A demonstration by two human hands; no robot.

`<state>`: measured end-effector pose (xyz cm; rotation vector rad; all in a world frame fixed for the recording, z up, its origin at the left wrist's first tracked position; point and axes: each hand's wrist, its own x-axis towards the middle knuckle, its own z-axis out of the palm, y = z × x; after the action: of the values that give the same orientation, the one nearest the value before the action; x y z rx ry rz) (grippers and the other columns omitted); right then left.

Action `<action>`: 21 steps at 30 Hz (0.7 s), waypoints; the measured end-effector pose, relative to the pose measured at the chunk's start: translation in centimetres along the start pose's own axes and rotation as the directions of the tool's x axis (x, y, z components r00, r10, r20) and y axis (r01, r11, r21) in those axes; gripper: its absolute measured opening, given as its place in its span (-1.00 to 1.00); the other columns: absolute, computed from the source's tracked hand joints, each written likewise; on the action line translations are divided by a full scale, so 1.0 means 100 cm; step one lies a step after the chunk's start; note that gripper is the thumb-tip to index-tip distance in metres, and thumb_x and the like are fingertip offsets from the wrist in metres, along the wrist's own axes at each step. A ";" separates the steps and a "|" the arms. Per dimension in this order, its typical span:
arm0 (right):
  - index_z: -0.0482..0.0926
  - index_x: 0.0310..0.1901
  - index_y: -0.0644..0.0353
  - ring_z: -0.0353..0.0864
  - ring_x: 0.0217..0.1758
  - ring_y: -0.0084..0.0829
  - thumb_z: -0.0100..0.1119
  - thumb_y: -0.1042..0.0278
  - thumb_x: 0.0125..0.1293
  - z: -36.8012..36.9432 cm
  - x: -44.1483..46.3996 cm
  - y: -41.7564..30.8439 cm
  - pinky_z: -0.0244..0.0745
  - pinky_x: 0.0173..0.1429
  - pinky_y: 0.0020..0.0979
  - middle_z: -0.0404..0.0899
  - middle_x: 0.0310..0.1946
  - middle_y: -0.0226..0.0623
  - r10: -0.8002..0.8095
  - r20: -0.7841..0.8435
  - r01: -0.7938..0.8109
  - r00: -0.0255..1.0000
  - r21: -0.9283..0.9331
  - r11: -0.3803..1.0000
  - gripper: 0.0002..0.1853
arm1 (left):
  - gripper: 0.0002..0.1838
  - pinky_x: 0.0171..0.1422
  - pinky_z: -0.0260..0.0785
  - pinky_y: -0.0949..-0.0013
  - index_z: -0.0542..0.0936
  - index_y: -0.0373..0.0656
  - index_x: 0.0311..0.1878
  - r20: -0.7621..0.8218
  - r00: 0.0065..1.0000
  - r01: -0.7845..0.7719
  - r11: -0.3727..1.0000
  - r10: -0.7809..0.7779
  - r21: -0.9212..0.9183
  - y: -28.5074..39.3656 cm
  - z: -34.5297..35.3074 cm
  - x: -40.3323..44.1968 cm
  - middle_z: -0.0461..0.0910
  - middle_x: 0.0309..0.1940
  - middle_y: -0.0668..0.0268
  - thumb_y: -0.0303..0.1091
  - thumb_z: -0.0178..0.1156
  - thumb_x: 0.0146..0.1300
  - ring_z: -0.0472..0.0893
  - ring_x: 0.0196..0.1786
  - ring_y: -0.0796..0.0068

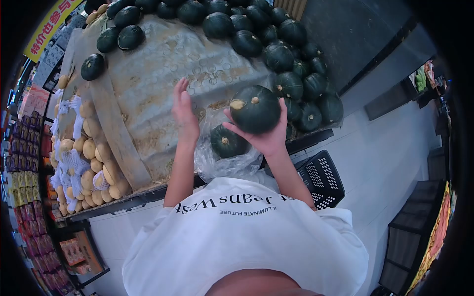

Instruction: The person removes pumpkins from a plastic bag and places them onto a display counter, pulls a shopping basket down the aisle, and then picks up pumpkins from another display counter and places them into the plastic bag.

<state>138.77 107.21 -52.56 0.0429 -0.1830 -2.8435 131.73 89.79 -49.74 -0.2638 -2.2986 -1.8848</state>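
A dark green squash (255, 109) with pale tan patches rests in my right hand (269, 139), whose fingers wrap its underside and right side. To the left of it, my left hand (184, 111) is raised above the display, fingers stretched out and nothing in it. Between my forearms a second green squash (228, 141) sits in a clear plastic bag (210, 163) at the display's front edge. The bag's lower part lies against my white shirt.
Several more green squashes (290, 85) are piled along the back and right of the cloth-covered display (163, 64). Yellowish round produce (91, 148), some in white foam nets, fills the left side. A black basket (323, 180) is beyond my right forearm. Packaged goods (29, 182) hang far left.
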 end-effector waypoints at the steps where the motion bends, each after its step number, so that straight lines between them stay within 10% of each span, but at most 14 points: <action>1: 0.24 0.29 0.18 0.09 0.37 0.28 -0.08 -0.38 0.20 -0.002 -0.003 -0.005 -0.06 0.38 0.34 0.20 0.29 0.11 -0.015 -0.014 0.014 1.000 -0.016 1.000 -0.16 | -0.48 0.40 0.08 0.25 0.35 -0.33 0.25 -0.030 1.000 -0.003 1.000 0.002 -0.021 -0.008 -0.008 -0.001 0.40 0.21 0.02 -0.13 -0.12 0.39 0.35 0.30 0.20; 7: 0.25 0.28 0.20 0.19 0.32 0.26 -0.08 -0.36 0.21 -0.001 -0.006 -0.016 0.02 0.33 0.38 0.24 0.26 0.07 -0.060 -0.076 0.048 0.995 -0.148 0.988 -0.18 | -0.52 0.40 0.11 0.23 0.37 -0.29 0.25 0.130 0.991 0.061 0.987 -0.041 -0.148 -0.014 -0.002 -0.040 0.41 0.21 0.07 -0.21 -0.01 0.37 0.35 0.31 0.26; 11: 0.25 0.29 0.21 0.20 0.33 0.21 -0.10 -0.34 0.22 -0.005 -0.009 -0.020 0.01 0.34 0.36 0.25 0.27 0.05 -0.059 -0.045 0.048 0.997 -0.215 0.975 -0.18 | -0.46 0.32 0.22 0.22 0.40 -0.26 0.21 0.143 0.981 -0.179 0.877 0.127 0.446 -0.010 -0.011 -0.049 0.44 0.17 0.02 -0.34 0.23 0.15 0.41 0.26 0.13; 21: 0.25 0.28 0.23 0.24 0.33 0.14 -0.07 -0.28 0.22 -0.015 0.000 -0.015 0.07 0.35 0.28 0.29 0.26 0.02 0.006 -0.222 -0.067 0.975 -0.269 0.961 -0.21 | -0.46 0.09 0.37 0.18 0.48 -0.13 0.08 0.421 0.907 -0.357 0.562 0.017 0.746 -0.029 -0.032 -0.062 0.43 0.00 0.10 -0.52 0.27 -0.08 0.47 0.02 0.07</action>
<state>138.39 108.44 -54.26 0.2896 0.2557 -2.7720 137.09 85.91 -53.33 -0.7418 -2.9398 -0.5218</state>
